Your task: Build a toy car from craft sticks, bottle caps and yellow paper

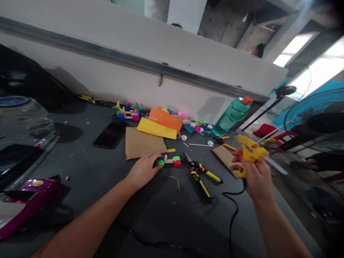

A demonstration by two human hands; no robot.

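My left hand (143, 171) is closed on one end of a small toy car (168, 161) with bottle-cap wheels in green, blue and red and a light stick body. The car sits low over the dark table. In my right hand (256, 175) is a yellow hot glue gun (251, 150), raised above the table's right side, with a white glue stick poking out of it and a red light showing. Its black cord hangs down to the tabletop. Between the hands lie yellow-and-black wire strippers (200, 173), their handles apart. A curved thin yellow strip (176, 181) lies near them.
Brown cardboard (142, 145) lies under yellow and orange sheets. A phone (110, 134), bottle caps, a teal bottle (231, 116) and a finished-looking toy (127, 111) stand along the back. A purple device (37, 197) is at left. A fan (319, 122) stands right.
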